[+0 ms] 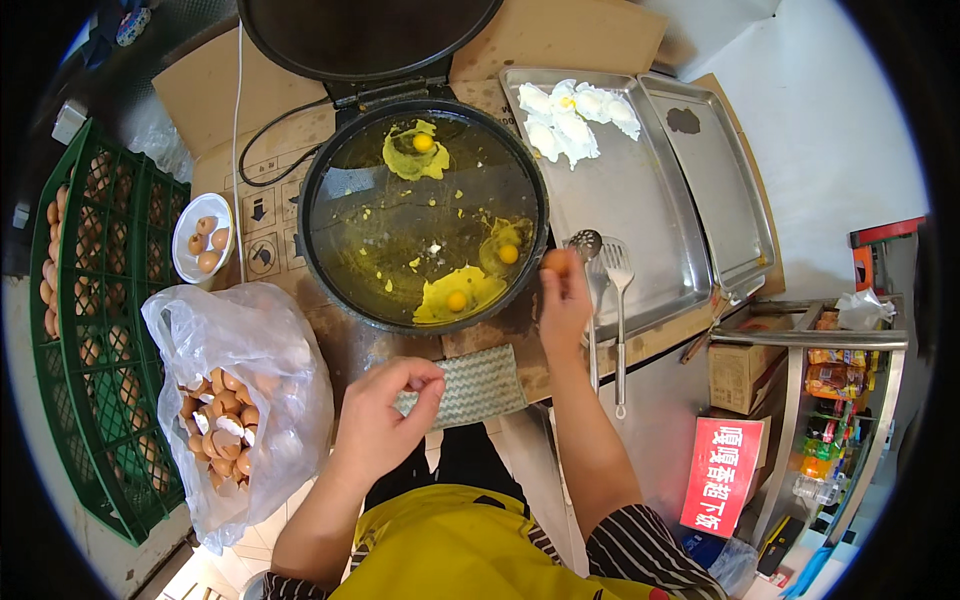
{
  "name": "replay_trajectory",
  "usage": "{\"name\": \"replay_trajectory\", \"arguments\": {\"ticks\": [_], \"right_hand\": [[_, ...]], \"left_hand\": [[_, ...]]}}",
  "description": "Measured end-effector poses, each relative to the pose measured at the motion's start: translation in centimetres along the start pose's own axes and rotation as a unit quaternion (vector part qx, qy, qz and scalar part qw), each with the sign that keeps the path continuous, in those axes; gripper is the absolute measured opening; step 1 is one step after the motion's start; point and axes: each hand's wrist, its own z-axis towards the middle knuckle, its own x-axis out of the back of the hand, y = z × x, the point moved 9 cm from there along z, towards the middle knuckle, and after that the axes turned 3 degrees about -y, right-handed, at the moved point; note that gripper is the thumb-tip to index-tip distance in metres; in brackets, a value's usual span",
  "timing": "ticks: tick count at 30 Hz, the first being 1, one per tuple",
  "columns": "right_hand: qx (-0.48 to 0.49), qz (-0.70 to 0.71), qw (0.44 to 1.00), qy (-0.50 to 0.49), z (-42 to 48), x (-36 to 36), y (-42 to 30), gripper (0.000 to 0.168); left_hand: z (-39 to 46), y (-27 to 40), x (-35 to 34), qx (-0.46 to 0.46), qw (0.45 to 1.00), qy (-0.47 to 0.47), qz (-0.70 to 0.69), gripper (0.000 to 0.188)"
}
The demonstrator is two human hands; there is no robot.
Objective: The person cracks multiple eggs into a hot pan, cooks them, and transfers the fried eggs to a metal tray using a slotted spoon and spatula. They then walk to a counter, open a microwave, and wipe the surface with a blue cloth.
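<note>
A brown egg (pixel 556 261) is gripped in my right hand (pixel 564 307), close to the right rim of a round black electric griddle (pixel 360 240). Three cracked eggs lie in its oiled pan: one egg (pixel 422 144) near the back, another egg (pixel 508 253) at the right, and a third egg (pixel 455 300) by the front rim. My left hand (pixel 394 412) hovers in front of the griddle with thumb and fingertips curled together; nothing shows between them. Under and beside it lies a green-and-white striped cloth (pixel 480 386).
Left are a bag of eggshells (pixel 300 360), a white bowl (pixel 180 247) of eggs and a green egg crate (pixel 75 300). At right, a metal tray (pixel 637 202) holds cooked eggs (pixel 559 120), a slotted spatula (pixel 619 292) and a skimmer (pixel 585 244). The raised lid (pixel 367 37) stands behind.
</note>
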Motion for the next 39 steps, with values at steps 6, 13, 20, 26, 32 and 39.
{"name": "replay_trajectory", "arguments": {"ticks": [6,13,20,26,32,39], "right_hand": [[-0.059,0.202,0.972,-0.108,0.3,-0.2,-3.1,0.052],[-0.214,0.281,0.844,-0.404,-1.2,-7.5,-10.5,0.046],[-0.136,0.203,0.817,-0.523,-2.1,-15.7,-13.0,0.042],[-0.016,0.092,0.837,-0.539,-1.8,-20.4,-12.3,0.039],[0.053,-0.040,0.859,-0.508,-1.6,-21.8,-14.1,0.035],[0.087,-0.061,0.873,-0.476,-1.5,-22.5,-14.4,0.035]], "left_hand": [[3.1,0.6,0.0,-0.032,0.999,0.022,0.031,0.015],[8.5,3.8,0.4,-0.195,0.970,0.004,0.148,0.038],[10.7,-0.5,3.9,-0.100,0.986,-0.051,0.127,0.034],[11.5,-5.3,6.1,-0.001,0.992,-0.060,0.108,0.029],[12.0,-6.9,6.9,-0.034,0.986,-0.017,0.160,0.030],[11.8,-7.3,7.4,-0.057,0.982,0.039,0.174,0.031]]}}
